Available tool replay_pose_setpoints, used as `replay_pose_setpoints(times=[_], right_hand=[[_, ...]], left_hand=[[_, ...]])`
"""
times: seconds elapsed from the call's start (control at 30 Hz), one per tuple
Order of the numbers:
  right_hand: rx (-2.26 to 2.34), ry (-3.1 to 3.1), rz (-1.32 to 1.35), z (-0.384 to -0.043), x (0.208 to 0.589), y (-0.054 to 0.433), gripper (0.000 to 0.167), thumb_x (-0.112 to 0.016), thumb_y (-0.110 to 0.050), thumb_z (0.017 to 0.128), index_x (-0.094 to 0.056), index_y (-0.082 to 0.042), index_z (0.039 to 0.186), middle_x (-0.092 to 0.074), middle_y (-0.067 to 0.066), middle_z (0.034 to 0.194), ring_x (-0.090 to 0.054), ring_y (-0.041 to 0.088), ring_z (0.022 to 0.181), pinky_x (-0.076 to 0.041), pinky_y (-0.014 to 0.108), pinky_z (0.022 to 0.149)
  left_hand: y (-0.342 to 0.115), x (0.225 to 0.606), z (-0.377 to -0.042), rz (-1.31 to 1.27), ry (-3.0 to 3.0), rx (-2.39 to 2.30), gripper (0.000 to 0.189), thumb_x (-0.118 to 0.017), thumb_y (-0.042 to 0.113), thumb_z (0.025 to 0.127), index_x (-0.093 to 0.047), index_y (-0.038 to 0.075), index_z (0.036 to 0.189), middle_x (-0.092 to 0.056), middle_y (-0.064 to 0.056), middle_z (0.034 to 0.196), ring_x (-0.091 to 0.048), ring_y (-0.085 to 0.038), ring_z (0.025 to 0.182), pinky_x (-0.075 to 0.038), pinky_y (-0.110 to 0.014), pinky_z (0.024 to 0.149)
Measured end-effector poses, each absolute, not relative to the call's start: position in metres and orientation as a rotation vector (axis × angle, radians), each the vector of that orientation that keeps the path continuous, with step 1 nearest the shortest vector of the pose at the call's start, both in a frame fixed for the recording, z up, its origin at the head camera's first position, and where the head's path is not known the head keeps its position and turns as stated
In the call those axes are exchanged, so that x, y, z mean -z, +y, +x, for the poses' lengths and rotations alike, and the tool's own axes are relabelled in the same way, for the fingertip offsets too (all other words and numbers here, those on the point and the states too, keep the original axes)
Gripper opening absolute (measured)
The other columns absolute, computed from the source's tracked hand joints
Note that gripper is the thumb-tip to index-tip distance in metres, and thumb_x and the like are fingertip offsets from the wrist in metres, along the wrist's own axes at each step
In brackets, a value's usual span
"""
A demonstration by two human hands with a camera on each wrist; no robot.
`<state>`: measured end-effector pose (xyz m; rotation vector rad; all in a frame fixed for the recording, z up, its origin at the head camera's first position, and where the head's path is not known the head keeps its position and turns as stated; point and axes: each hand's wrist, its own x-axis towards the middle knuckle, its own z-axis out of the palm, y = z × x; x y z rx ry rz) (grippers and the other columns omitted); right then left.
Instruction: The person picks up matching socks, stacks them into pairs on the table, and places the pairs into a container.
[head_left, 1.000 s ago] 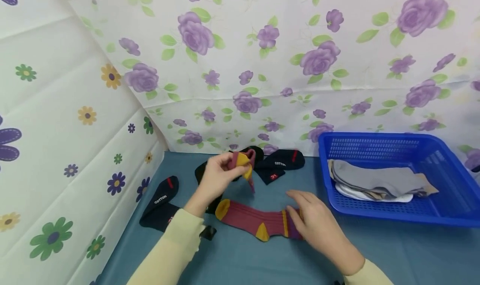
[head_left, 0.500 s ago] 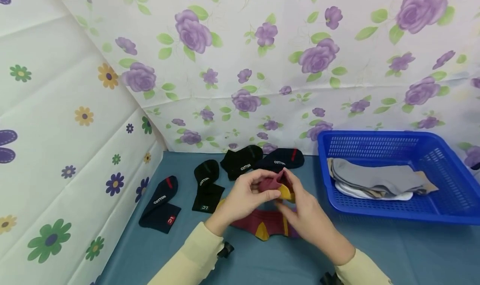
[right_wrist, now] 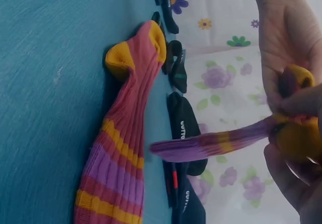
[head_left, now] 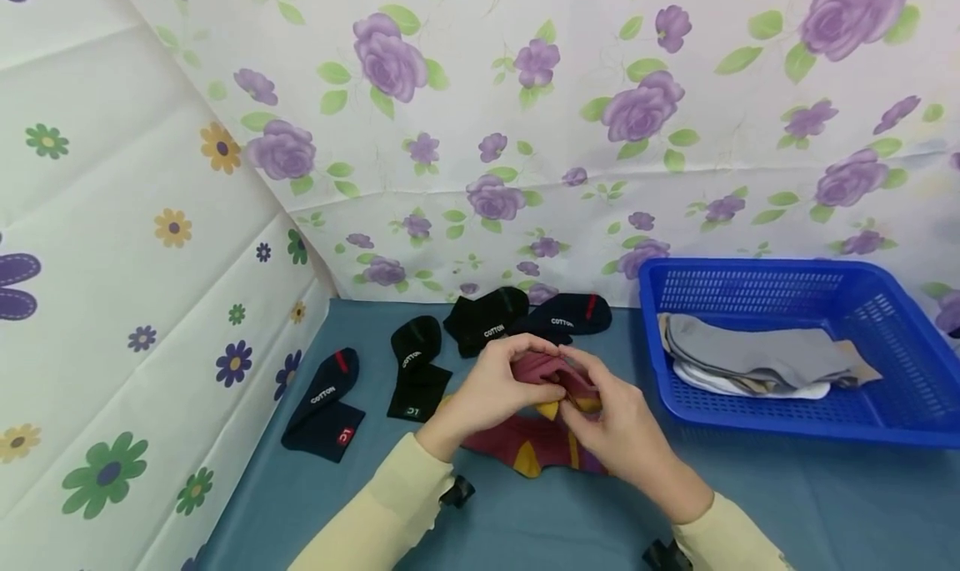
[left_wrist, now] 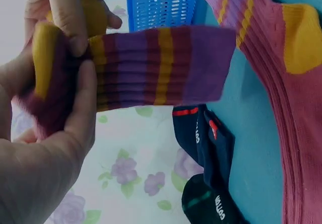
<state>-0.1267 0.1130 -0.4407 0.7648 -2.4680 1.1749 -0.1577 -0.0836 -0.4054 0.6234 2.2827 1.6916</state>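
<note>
Both hands hold one maroon sock (head_left: 536,368) with yellow patches, raised above the table. My left hand (head_left: 487,392) pinches it from the left, and my right hand (head_left: 630,425) grips it from the right, thumbs close together. Its cuff (left_wrist: 161,65), striped purple, maroon and yellow, sticks out from the fingers in the left wrist view. Bunched between the hands, the rest of this sock is partly hidden by fingers. Below, a matching sock (head_left: 551,448) lies flat on the table, partly covered by the hands in the head view; its full striped leg (right_wrist: 118,148) shows in the right wrist view.
Dark socks lie around: a navy one (head_left: 322,408) at left, a black one (head_left: 416,371) beside it, another black one (head_left: 487,317) and a navy one (head_left: 573,314) by the floral backdrop. A blue basket (head_left: 750,429) at right holds folded grey socks (head_left: 757,354).
My left hand has carried the raised sock right and down from near the black socks. My right hand has left the lying sock's cuff and taken hold of the raised sock too.
</note>
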Motion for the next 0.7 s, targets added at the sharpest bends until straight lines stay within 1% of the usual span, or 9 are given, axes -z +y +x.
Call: replay_pose_setpoints(times=[0.07,0.17,0.23,0.3,0.4,0.47,0.57,0.63,0.7], right_hand=[[-1.236,-2.497,0.769,-0.131,0.443,0.113,0.088,-0.075,-0.019,0.078,-0.022,-0.024,0.148,-0.057,-0.003,0.128,-0.062,0.009,0.099,-0.054,0.028,0.078],[-1.340,-2.586,0.775,-0.138,0.448,0.114,0.103,-0.078,-0.031,0.075,-0.009,-0.027,0.150,-0.045,-0.002,0.142,-0.053,0.016,0.119,-0.050,0.039,0.089],[-1.378,-2.656,0.789,-0.141,0.452,0.115,0.106,-0.079,-0.040,0.072,-0.007,-0.031,0.150,-0.036,-0.004,0.147,-0.043,0.018,0.130,-0.045,0.045,0.096],[-1.411,-2.692,0.859,-0.143,0.454,0.115,0.104,-0.078,-0.045,0.071,-0.011,-0.033,0.149,-0.032,-0.006,0.148,-0.038,0.018,0.133,-0.042,0.049,0.099],[-1.508,-2.705,0.976,-0.143,0.454,0.116,0.092,-0.080,-0.041,0.071,-0.024,-0.035,0.144,-0.044,-0.010,0.137,-0.049,0.012,0.119,-0.046,0.042,0.096],[-1.619,-2.699,1.008,-0.142,0.452,0.116,0.078,-0.080,-0.032,0.073,-0.034,-0.036,0.136,-0.054,-0.009,0.121,-0.056,0.010,0.101,-0.050,0.034,0.084],[-1.760,-2.680,0.943,-0.141,0.450,0.115,0.059,-0.076,-0.017,0.076,-0.042,-0.033,0.122,-0.059,-0.005,0.097,-0.057,0.011,0.077,-0.049,0.027,0.066],[-1.778,-2.648,0.907,-0.140,0.449,0.116,0.054,-0.074,-0.012,0.077,-0.043,-0.028,0.118,-0.060,-0.003,0.095,-0.055,0.013,0.074,-0.048,0.027,0.062],[-1.752,-2.627,0.882,-0.140,0.449,0.116,0.053,-0.075,-0.011,0.077,-0.044,-0.027,0.116,-0.061,-0.004,0.095,-0.056,0.012,0.074,-0.048,0.027,0.063]], left_hand=[[-0.084,0.405,-0.159,0.626,2.291,-1.731,0.029,-0.074,0.015,0.080,-0.063,0.020,0.107,-0.068,0.001,0.102,-0.065,-0.015,0.085,-0.055,-0.030,0.072],[-0.087,0.401,-0.159,0.665,2.238,-1.780,0.024,-0.071,0.005,0.081,-0.065,0.014,0.102,-0.067,-0.004,0.105,-0.064,-0.015,0.088,-0.054,-0.031,0.075],[-0.090,0.396,-0.158,0.699,2.182,-1.790,0.024,-0.071,0.001,0.079,-0.065,0.011,0.101,-0.066,-0.008,0.109,-0.064,-0.015,0.093,-0.054,-0.031,0.079],[-0.092,0.390,-0.156,0.747,2.126,-1.798,0.025,-0.072,-0.001,0.078,-0.064,0.008,0.099,-0.065,-0.012,0.110,-0.064,-0.017,0.095,-0.055,-0.032,0.080],[-0.095,0.381,-0.154,0.807,2.060,-1.827,0.025,-0.074,-0.003,0.075,-0.062,0.003,0.096,-0.063,-0.017,0.108,-0.063,-0.019,0.094,-0.055,-0.036,0.079],[-0.096,0.375,-0.152,0.828,2.042,-1.858,0.024,-0.074,-0.004,0.075,-0.060,0.000,0.094,-0.062,-0.019,0.105,-0.063,-0.021,0.092,-0.055,-0.037,0.078],[-0.095,0.371,-0.151,0.820,2.084,-1.878,0.024,-0.074,-0.003,0.075,-0.059,-0.001,0.094,-0.062,-0.018,0.102,-0.062,-0.019,0.089,-0.055,-0.036,0.077],[-0.095,0.372,-0.151,0.791,2.138,-1.883,0.025,-0.074,-0.002,0.076,-0.059,0.000,0.096,-0.064,-0.016,0.102,-0.063,-0.017,0.088,-0.055,-0.036,0.078],[-0.096,0.374,-0.152,0.757,2.200,-1.881,0.026,-0.073,0.000,0.077,-0.059,0.003,0.099,-0.066,-0.015,0.100,-0.063,-0.016,0.086,-0.055,-0.034,0.076]])
